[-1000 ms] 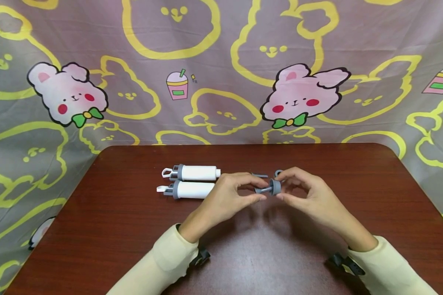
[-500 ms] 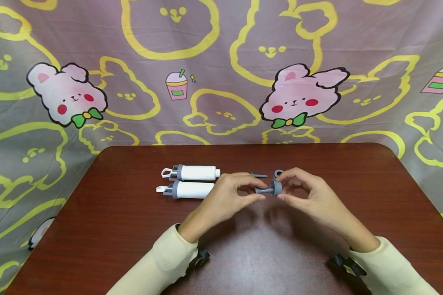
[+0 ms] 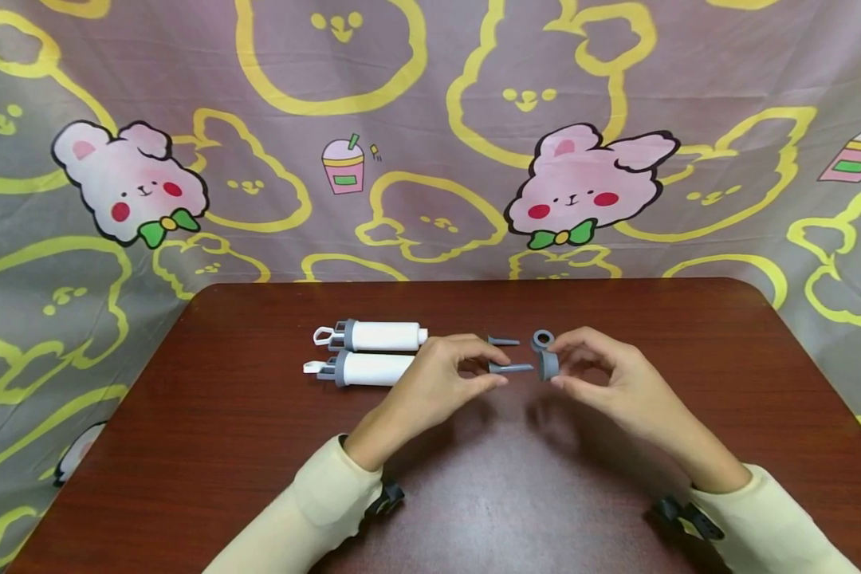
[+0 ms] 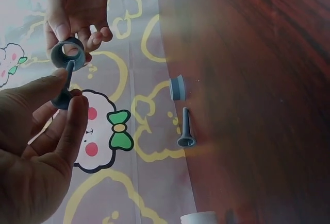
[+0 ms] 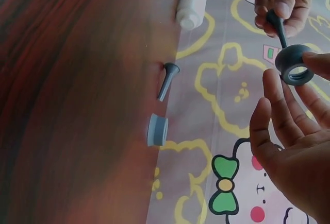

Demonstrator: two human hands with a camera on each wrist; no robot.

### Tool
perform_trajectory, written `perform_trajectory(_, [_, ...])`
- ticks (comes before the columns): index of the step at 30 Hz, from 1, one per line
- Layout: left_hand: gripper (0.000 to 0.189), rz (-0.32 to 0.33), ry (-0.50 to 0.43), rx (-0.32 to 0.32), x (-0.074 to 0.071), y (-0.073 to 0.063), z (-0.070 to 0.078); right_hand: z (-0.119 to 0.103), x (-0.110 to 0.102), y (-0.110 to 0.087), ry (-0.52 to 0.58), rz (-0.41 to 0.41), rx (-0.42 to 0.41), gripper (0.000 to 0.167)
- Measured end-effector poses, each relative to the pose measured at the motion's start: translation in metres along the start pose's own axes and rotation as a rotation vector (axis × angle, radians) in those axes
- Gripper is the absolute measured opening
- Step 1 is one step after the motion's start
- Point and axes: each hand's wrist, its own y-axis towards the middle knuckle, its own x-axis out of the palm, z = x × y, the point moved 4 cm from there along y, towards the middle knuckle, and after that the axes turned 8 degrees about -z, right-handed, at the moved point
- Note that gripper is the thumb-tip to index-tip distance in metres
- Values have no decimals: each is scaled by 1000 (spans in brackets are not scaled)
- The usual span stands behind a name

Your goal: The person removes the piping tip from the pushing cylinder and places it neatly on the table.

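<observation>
Between thumb and fingers my left hand (image 3: 434, 383) pinches a grey nozzle (image 3: 511, 368) by its flared end, thin tip towards the right. My right hand (image 3: 613, 371) pinches a grey ring cap (image 3: 549, 367) at its edge. In the head view a small gap separates the tip from the cap. The right wrist view shows ridges inside the held ring cap (image 5: 284, 59). Behind them on the table lie a second grey nozzle (image 3: 505, 342) and a second ring cap (image 3: 535, 345).
Two white syringe-like tubes (image 3: 386, 336) with grey collars and white pull handles lie side by side at the left; my left hand partly covers the nearer tube (image 3: 373, 370). The brown table (image 3: 186, 446) ends at a patterned cloth (image 3: 430, 143) behind.
The nozzle's stem, earlier reaching into the ring cap, is now out of it. My right hand has moved slightly right with the cap, and my left slightly left with the nozzle.
</observation>
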Motion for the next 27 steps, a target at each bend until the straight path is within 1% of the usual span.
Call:
perform_trajectory(6, [14,-9,-6,-66,1,0,-5,4,-2,1,-34,0,27,27])
perform_trajectory(13, [13,-18,20,-107,4,4,-11,9,-3,2,-64,5,63,26])
perform_trajectory(19, [13,-43,41,-156,8,8,-14,12,-4,3,-70,2,95,26])
perform_trajectory(27, [12,-85,129,-192,15,15,-22,18,-4,5,-60,-23,165,27])
